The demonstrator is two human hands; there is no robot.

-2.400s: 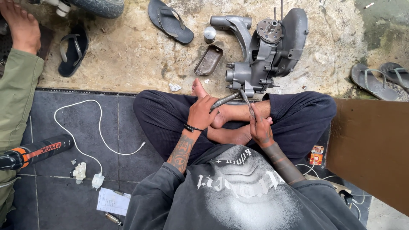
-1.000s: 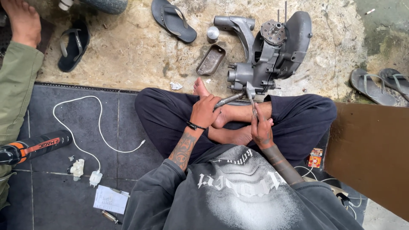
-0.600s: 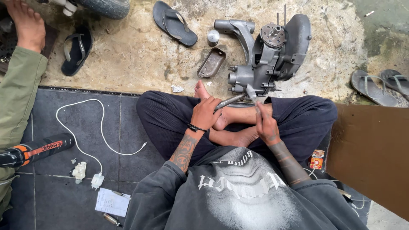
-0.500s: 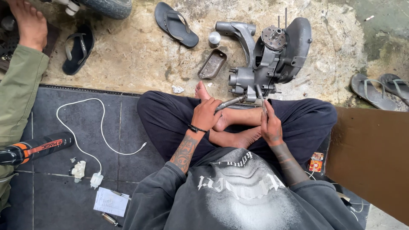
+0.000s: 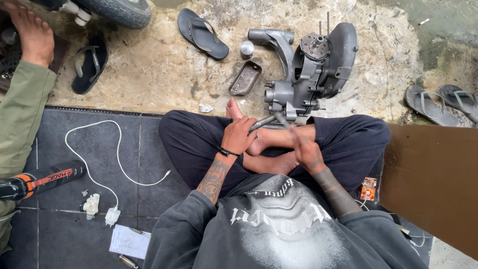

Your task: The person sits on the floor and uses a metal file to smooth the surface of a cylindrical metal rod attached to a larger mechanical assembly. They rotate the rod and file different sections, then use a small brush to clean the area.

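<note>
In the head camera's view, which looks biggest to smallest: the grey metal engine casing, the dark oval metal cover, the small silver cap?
1. Grey metal engine casing
2. Dark oval metal cover
3. Small silver cap
All lie on the same floor, so the order seems safe.

rough concrete floor (image 5: 149,74) carries an engine casing (image 5: 311,69), sandals (image 5: 201,32) and a metal cover (image 5: 245,78).

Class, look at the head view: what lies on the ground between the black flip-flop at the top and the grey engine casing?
In the head view, a small metal cap and a dished metal cover lie between the black flip-flop and the grey engine casing.
</note>
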